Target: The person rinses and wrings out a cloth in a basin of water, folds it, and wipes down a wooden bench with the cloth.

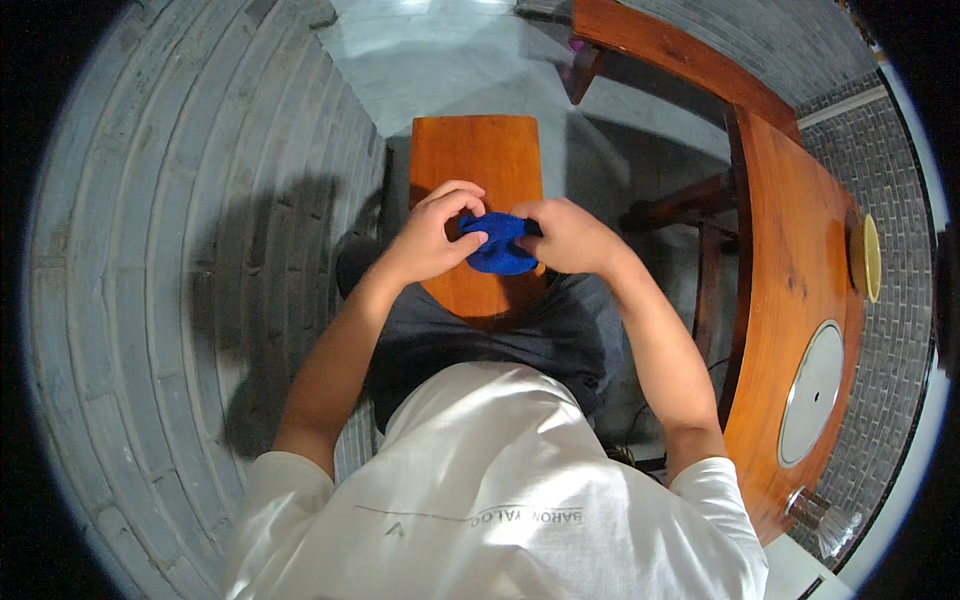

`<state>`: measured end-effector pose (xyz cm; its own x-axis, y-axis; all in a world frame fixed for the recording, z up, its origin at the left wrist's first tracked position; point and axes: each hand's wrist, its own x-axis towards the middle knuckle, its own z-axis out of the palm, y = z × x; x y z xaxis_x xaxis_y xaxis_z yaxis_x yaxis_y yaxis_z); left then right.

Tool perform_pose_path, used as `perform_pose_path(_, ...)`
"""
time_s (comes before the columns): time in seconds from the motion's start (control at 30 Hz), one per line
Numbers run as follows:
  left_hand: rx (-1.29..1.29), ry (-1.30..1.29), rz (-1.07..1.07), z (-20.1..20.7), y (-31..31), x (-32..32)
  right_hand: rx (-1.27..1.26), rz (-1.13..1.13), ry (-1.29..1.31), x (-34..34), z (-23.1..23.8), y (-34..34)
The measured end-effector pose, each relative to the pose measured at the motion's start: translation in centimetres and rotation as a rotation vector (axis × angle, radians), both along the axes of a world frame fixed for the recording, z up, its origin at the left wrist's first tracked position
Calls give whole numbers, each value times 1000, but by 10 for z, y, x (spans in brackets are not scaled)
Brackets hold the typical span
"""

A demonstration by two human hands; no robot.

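At the far left, a grey brick wall (pixel 130 270) curves up the view, with the dark shadow (pixel 265 300) of a person cast on it. Next comes the left hand (pixel 432 235), its fingers arched over and its thumb pressing on the left edge of a blue cloth (pixel 500 252); this grip is narrow and holding the cloth. The blue cloth sits between the 2 hands, bunched and rounded, over the near half of a narrow wooden worktop (pixel 475 150); whether it touches the wood cannot be told. Below it are dark trousers (pixel 450 330) and a white T-shirt (pixel 480 450). The right hand (pixel 570 238) has its fingers curled at the cloth's right edge, its grip also narrow and holding it. Farther right, a wooden bench (pixel 670 45) runs across the top, and beside the person stands a long wooden worktop (pixel 790 240), bearing 1 pale round disc (pixel 808 400) with a dark centre spot, 1 clear holder (pixel 808 508) of white sticks, and 1 yellow bowl (pixel 870 260) near the wall side.
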<state>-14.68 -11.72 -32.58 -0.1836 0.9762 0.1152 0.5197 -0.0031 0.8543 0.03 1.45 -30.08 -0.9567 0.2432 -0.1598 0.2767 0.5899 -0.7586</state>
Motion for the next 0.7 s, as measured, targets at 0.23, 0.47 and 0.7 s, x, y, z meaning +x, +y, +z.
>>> perform_pose_path(0.23, -15, -124, 58, -8, 5, -2, -39, 23, -52, -7, 7, 24)
perform_pose_path(0.47, 114, 264, 1, 6, 28, -23, 139, -64, -132, -10, 1, 49)
perform_pose_path(0.7, -64, 360, -51, 12, 64, -40, 333, -217, -184, -26, -39, 85)
